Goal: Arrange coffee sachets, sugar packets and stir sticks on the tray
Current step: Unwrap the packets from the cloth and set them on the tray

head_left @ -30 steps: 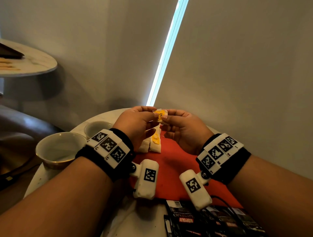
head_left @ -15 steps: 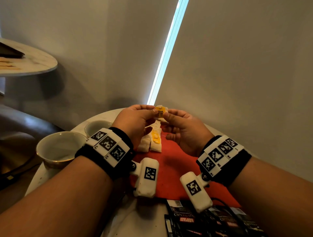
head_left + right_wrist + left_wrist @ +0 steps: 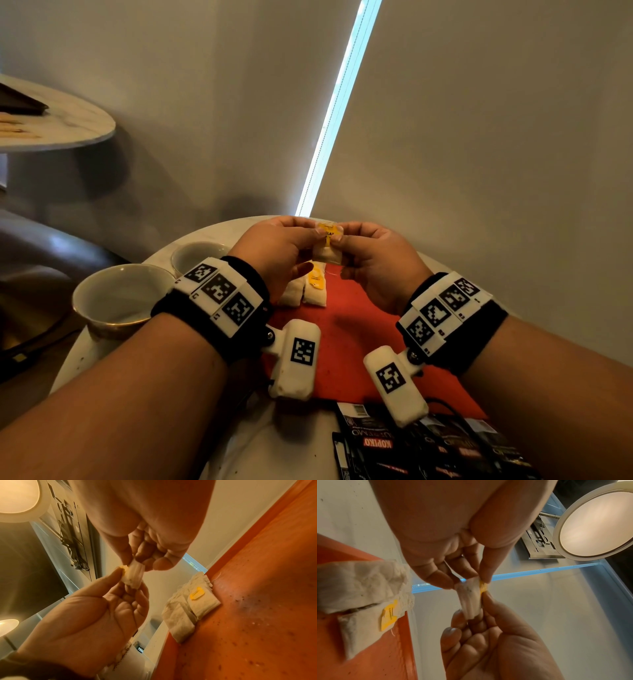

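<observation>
Left hand: your left hand [image 3: 274, 253] has thumb and fingertips curled onto a small white sachet [image 3: 324, 253], pinching it by its yellow tag [image 3: 328, 231] at the centre of the head view.
Right hand: your right hand [image 3: 375, 260] pinches the same sachet from the other side, its fingers curled under the pouch; both hands hold it in the air above the far end of the tray.
Tray: the red tray [image 3: 346, 342] lies flat on the white round table [image 3: 191, 445], in the lower middle of the frame.
On the tray: two white sachets [image 3: 303, 293] lie side by side, touching, at its far left corner; the right one shows a yellow tag.
Cups: two white cups [image 3: 120, 298] stand on the table left of the tray; I cannot tell what is in them.
Near edge: dark coffee packets [image 3: 411, 445] lie fanned out at the lower right of the frame, just off the tray.
</observation>
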The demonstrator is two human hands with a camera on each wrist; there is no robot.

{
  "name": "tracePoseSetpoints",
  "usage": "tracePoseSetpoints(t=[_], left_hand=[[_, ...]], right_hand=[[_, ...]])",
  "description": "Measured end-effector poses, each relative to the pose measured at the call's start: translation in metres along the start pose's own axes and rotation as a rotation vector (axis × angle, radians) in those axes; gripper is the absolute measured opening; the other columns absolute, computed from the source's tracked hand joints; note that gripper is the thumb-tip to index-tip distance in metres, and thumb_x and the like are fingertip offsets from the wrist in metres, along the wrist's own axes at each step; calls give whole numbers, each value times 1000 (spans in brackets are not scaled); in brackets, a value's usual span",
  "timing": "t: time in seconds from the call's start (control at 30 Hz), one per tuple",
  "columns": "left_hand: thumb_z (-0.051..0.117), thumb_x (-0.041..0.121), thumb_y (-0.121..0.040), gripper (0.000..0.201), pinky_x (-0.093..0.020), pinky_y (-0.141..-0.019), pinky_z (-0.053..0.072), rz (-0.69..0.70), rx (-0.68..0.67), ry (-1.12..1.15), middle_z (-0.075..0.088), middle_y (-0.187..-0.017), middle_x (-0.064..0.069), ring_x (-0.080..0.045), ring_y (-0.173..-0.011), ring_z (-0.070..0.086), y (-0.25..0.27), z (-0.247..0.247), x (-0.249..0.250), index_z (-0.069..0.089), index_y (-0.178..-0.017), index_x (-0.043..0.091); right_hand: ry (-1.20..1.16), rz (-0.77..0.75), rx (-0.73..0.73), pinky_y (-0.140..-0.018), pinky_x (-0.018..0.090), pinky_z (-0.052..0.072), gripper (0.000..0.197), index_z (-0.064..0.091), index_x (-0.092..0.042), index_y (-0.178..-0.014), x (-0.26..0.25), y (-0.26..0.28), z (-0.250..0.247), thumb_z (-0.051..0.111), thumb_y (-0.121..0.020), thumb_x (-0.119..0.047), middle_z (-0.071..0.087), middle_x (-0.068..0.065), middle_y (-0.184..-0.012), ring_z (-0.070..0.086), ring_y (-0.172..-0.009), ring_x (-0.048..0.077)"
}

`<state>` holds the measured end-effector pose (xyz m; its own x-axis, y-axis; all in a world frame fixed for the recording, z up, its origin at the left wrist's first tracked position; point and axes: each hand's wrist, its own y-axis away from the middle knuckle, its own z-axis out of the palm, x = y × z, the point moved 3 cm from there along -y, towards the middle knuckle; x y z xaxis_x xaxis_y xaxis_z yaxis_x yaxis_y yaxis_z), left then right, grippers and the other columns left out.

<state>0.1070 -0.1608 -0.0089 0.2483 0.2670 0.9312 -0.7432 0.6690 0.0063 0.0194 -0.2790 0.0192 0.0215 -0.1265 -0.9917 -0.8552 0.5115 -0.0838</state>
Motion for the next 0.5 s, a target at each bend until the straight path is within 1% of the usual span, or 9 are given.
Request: tracePoseSetpoints(t=[0.07,0.13,0.2,0.27,0.33,0.43,0.5], left_hand=[[65,7,-94,7,-27,-61,48,-5,-9,-26,72,-78,-4,-16,-69,68,1,0,1,66,-95,14],[66,7,-93,8,-24,-57,46,-17,-22,-65,71,-79,-4,-15,-67,67,4,1,2,66,-97,14],[67,10,-93,9,-29,-64,45,-29,-13,-84,72,-84,-4,-16,-75,68,5,0,1,68,-100,15],[67,17,-93,11,-33,-71,45,-39,22,-63,72,-94,-1,-18,-87,66,5,0,1,68,-104,18],[65,26,-94,14,-34,-72,43,-38,78,-13,70,-101,2,-16,-95,62,4,-1,3,66,-108,22],[63,31,-95,14,-34,-68,42,-4,155,58,68,-101,5,-15,-92,60,2,-4,9,63,-107,25],[62,32,-95,11,-35,-68,41,16,183,80,69,-97,7,-14,-90,60,2,-5,11,64,-104,26]], right_hand=[[2,11,-3,-54,28,43,7,64,-5,-97,1,-1,-1,63,-92,-2,70,8,-76,66,-62,16],[-6,27,-19,-54,28,44,6,64,-7,-93,2,-3,-2,66,-90,-2,70,8,-76,65,-63,17],[26,41,-49,-55,27,45,6,65,-8,-91,2,-4,-3,68,-88,-3,71,8,-77,65,-64,18],[71,49,-43,-56,28,46,8,64,-8,-91,3,-6,-5,65,-90,0,71,11,-82,65,-66,18],[109,62,7,-56,28,45,12,61,-9,-90,6,-10,-10,61,-92,2,72,12,-87,66,-70,20],[250,94,55,-57,31,44,16,60,-12,-87,14,-18,-15,61,-91,4,69,17,-92,64,-76,25],[414,154,21,-57,31,47,15,64,-11,-91,19,-21,-16,64,-90,4,68,16,-91,62,-72,22]])
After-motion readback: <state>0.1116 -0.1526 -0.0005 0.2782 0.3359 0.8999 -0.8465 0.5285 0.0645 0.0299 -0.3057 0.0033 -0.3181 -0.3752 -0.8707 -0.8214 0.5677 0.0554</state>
